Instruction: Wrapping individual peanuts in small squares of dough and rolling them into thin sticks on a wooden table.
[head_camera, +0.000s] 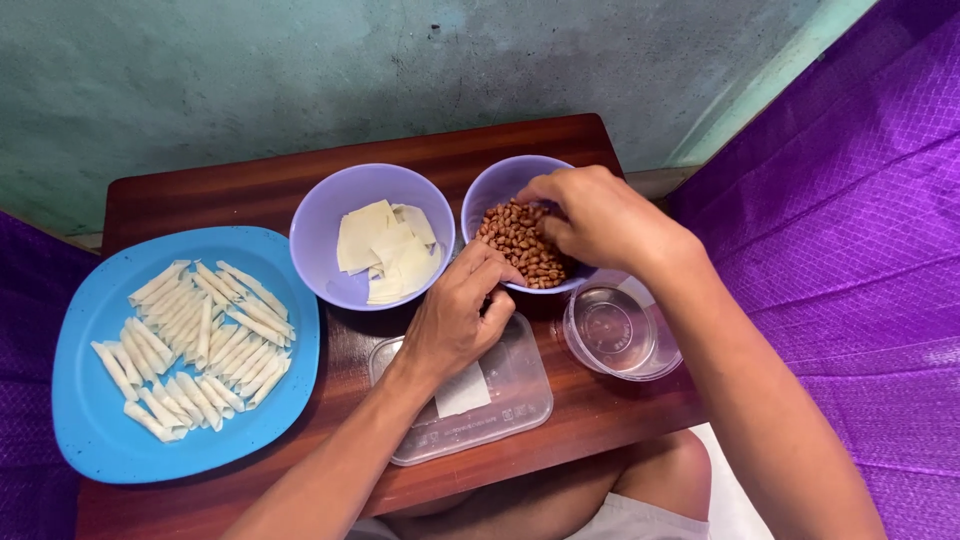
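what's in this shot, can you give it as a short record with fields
surface: dark wooden table
left hand: fist closed, resting above a clear plastic lid with a small white wrapper square on it
right hand: fingers dipped into the purple bowl of peanuts
other bowl: purple bowl holding flat wrapper sheets
plate: blue plate with rows of rolled pastry sticks
also: clear round container, right of the lid
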